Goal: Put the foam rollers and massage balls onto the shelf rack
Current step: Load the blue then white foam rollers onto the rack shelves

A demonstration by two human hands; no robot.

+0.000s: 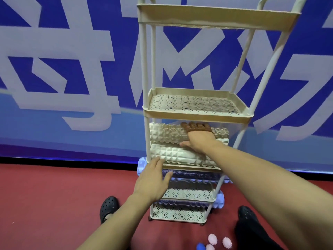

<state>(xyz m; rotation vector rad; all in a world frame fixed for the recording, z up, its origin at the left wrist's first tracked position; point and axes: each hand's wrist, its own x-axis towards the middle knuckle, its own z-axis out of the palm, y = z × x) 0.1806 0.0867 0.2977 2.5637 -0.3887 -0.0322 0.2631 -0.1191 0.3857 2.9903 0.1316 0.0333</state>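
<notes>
Four massage balls point(214, 243), three pink and one blue, lie on the red floor point(54, 195) at the bottom edge of view, between a person's black shoes and still to be shelved. Above them the left hand point(153, 179) rests flat, fingers straight, against the front left corner of the cream shelf rack point(198, 116), gripping nothing. The right hand point(196, 137) reaches into the third shelf, its fingers laid over the upper of two cream foam rollers point(176, 141) stacked there; whether they curl round it cannot be told, as they show only through the rack's clear side. Pale blue rollers point(194, 175) fill the shelf below and stick out past both ends. Ridged foam should be light, firm and easy to grip; taking a roller near its middle would likely keep it level. The spiky balls may roll.
</notes>
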